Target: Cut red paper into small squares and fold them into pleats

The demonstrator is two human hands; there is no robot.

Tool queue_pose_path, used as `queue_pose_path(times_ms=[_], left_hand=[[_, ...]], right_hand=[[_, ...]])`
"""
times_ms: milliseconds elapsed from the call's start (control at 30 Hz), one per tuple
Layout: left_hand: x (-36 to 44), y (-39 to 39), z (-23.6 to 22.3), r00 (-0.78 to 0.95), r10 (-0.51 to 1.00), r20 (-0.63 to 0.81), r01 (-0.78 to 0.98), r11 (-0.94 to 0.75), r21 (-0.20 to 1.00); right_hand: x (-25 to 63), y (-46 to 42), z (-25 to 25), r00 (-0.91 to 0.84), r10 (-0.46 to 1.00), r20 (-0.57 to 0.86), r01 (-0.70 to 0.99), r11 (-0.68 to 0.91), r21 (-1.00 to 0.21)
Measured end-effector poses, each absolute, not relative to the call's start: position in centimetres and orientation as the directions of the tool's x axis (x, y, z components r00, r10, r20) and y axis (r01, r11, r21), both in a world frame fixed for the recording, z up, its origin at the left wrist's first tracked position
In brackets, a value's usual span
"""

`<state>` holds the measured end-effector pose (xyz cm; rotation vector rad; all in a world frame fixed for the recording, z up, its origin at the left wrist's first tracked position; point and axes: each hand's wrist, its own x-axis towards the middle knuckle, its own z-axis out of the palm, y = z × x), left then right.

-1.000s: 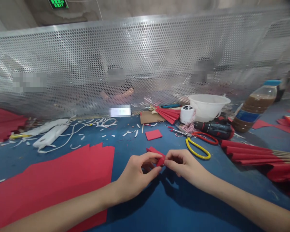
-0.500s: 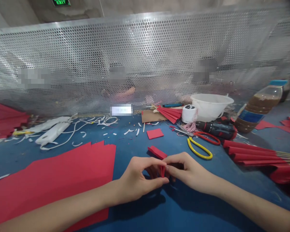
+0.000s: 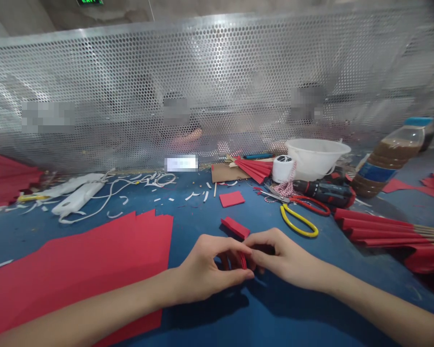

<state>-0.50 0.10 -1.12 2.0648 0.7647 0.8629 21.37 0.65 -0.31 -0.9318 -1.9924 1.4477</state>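
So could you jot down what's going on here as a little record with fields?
Left hand: pinching folded red paper
Right hand: pinching the same paper from the other side
Nearby: red paper square, scissors, stacked red sheets
Farther right: white bowl, drill, pleated red fan, bottle
Behind: perforated metal screen

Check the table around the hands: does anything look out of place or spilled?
Mostly litter stands out: white offcuts are strewn across the blue table. A bottle of murky brown liquid stands near the cordless drill, but I see no spill. The folded red paper between the left hand and right hand looks undamaged where visible.
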Motion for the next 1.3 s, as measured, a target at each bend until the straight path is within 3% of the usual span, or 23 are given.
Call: queue_pose_path(times_ms=[200, 367, 500, 600, 733, 1033, 1300], left_hand=[[-0.3, 0.1, -0.5, 0.606, 0.750, 0.265, 0.251, -0.496, 0.831], [-0.3, 0.0, -0.1, 0.555, 0.810, 0.188, 0.302, -0.407, 0.862], [-0.1, 0.1, -0.2, 0.542, 0.834, 0.103, 0.197, -0.245, 0.949], [-0.1, 0.3, -0.3, 0.544, 0.835, 0.084, 0.134, -0.185, 0.973], [-0.2, 0.3, -0.4, 0.565, 0.823, 0.057, 0.185, -0.194, 0.963], [0.0, 0.5, -0.4, 0.497, 0.865, 0.063, 0.133, -0.148, 0.980], [-0.1, 0.3, -0.1, 0.498, 0.867, 0.025, 0.212, -0.150, 0.966]], right_hand=[[21.3, 0.7, -0.3, -0.618, 0.786, 0.017, 0.211, 0.186, -0.960], [21.2, 0.8, -0.9, -0.502, 0.853, 0.142, 0.191, 0.270, -0.944], [21.2, 0.4, -1.3, -0.402, 0.888, 0.223, 0.256, 0.343, -0.904], [21.2, 0.0, -1.7, -0.392, 0.846, 0.362, 0.300, 0.489, -0.819], [21.0, -0.3, -2.0, -0.431, 0.750, 0.502, 0.357, 0.653, -0.669], [21.0, -0.1, -2.2, -0.384, 0.747, 0.543, 0.353, 0.662, -0.662], [20.9, -0.1, -2.4, -0.399, 0.744, 0.536, 0.354, 0.664, -0.659]])
